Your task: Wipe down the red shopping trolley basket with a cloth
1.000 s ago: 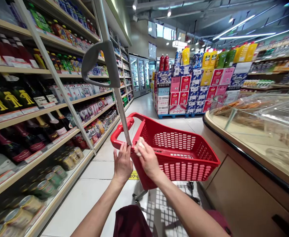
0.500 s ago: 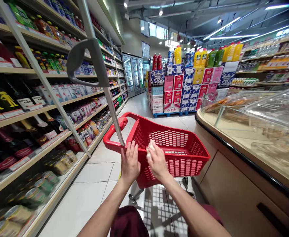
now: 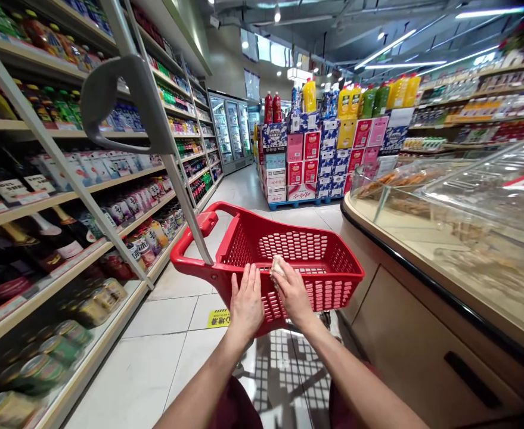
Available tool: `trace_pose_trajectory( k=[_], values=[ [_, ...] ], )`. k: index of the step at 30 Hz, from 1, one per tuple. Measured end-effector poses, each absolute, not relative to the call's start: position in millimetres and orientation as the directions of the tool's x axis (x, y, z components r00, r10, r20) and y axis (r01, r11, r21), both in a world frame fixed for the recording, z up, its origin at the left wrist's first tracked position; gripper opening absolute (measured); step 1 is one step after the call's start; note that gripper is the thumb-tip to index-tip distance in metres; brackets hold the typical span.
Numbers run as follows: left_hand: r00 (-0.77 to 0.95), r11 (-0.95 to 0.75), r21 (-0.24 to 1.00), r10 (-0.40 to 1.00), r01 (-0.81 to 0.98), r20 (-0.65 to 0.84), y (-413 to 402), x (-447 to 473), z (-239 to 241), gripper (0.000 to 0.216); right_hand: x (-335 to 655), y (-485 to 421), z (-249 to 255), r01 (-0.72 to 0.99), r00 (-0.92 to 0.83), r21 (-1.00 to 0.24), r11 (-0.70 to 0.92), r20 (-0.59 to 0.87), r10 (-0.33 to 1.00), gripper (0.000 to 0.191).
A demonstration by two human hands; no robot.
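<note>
A red plastic shopping cart (image 3: 333, 286) with perforated sides stands in front of me, its basket bare inside where I can see. A metal pole with a grey handle (image 3: 158, 113) rises at its left end. My left hand (image 3: 247, 304) lies against the near side, fingers stretched out and the tips at the rim. Just right of it, my right hand (image 3: 294, 292) grips a crumpled whitish cloth (image 3: 277, 265) at the same rim. The cloth is partly hidden by the fingers.
Shelves of bottles and cans (image 3: 78, 202) line the left side. A counter with clear covers (image 3: 405, 220) stands close on the right. Ahead are stacked drink cartons (image 3: 304, 158) and glass-door fridges (image 3: 232, 128). A yellow sticker (image 3: 217, 319) marks the tiled floor.
My left hand has slid right along the cart's near side, away from the pole. My right hand keeps the cloth at the rim. The view has turned slightly right.
</note>
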State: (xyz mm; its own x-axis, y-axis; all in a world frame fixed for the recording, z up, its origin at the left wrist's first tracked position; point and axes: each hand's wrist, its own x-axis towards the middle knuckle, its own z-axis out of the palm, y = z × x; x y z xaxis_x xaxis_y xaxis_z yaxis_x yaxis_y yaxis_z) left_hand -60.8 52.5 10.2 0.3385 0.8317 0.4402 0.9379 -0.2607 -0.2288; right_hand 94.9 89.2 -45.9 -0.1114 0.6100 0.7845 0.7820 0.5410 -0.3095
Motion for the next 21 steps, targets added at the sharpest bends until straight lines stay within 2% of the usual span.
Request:
trace_pose_trajectory(
  k=[3, 6, 8, 10, 13, 15, 18, 21],
  values=[
    [0.357, -0.278, -0.240, 0.837, 0.930, 0.415, 52, -63, 9, 0.066, 151, 92, -64, 0.826, -0.039, -0.342, 0.447, 0.757, 0.652, 0.032],
    [0.351, -0.274, -0.234, 0.840, 0.933, 0.415, 53, -65, 7, 0.066, 230, 94, -89, 0.886, 0.208, -0.429, 0.177, 0.708, 0.675, 0.034],
    [0.322, -0.251, -0.214, 0.842, 0.944, 0.432, 54, -62, 4, 0.066, 248, 94, -94, 0.868, 0.324, -0.491, 0.076, 0.675, 0.663, 0.035],
    [0.300, -0.234, -0.198, 0.843, 0.952, 0.446, 55, -59, 2, 0.066, 229, 92, -89, 0.853, 0.268, -0.496, 0.162, 0.683, 0.679, 0.036],
    [0.300, -0.230, -0.204, 0.839, 0.952, 0.454, 57, -59, 1, 0.067, 179, 89, -75, 0.798, -0.009, -0.409, 0.442, 0.726, 0.688, 0.038],
    [0.312, -0.236, -0.218, 0.835, 0.947, 0.454, 57, -62, 2, 0.067, 173, 89, -74, 0.780, -0.065, -0.392, 0.488, 0.725, 0.686, 0.039],
    [0.321, -0.246, -0.219, 0.836, 0.944, 0.444, 56, -64, 3, 0.068, 212, 89, -83, 0.833, 0.133, -0.469, 0.294, 0.685, 0.717, 0.040],
    [0.310, -0.251, -0.190, 0.855, 0.949, 0.416, 56, -56, 3, 0.067, 238, 92, -87, 0.823, 0.382, -0.564, 0.060, 0.629, 0.677, 0.038]
  ],
)
